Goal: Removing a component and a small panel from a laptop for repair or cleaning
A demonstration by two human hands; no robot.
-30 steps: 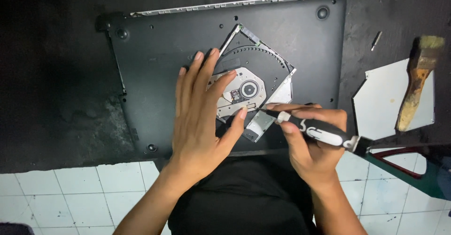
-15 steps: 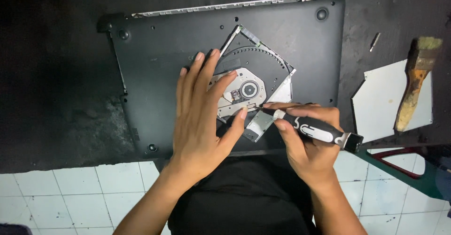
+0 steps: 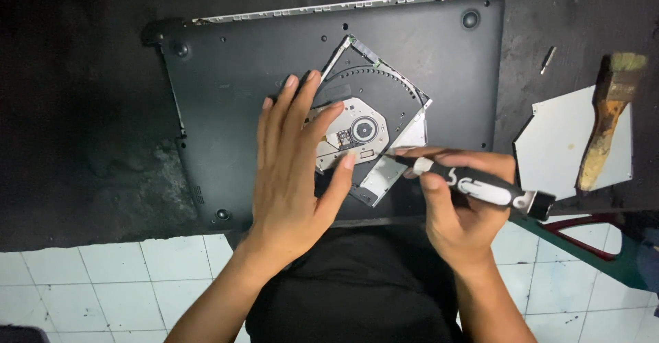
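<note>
An upturned dark laptop base (image 3: 247, 62) lies on a black work surface. On it rests an opened optical disc drive (image 3: 374, 120), tilted, with its round spindle hub showing. My left hand (image 3: 295, 171) lies flat with fingers spread on the drive's left half, pressing it down. My right hand (image 3: 463, 206) grips a black and white screwdriver (image 3: 480, 186) whose tip meets the drive near its lower right part.
A thin grey metal cover plate (image 3: 556, 144) lies to the right, with a worn wooden-handled brush (image 3: 607, 120) on it. A small screwdriver bit (image 3: 547, 60) sits above them. White floor tiles (image 3: 103, 281) show below the surface, and a green and red frame (image 3: 604, 247) at lower right.
The screwdriver tip has shifted slightly left along the drive. My left hand stays flat in the same place.
</note>
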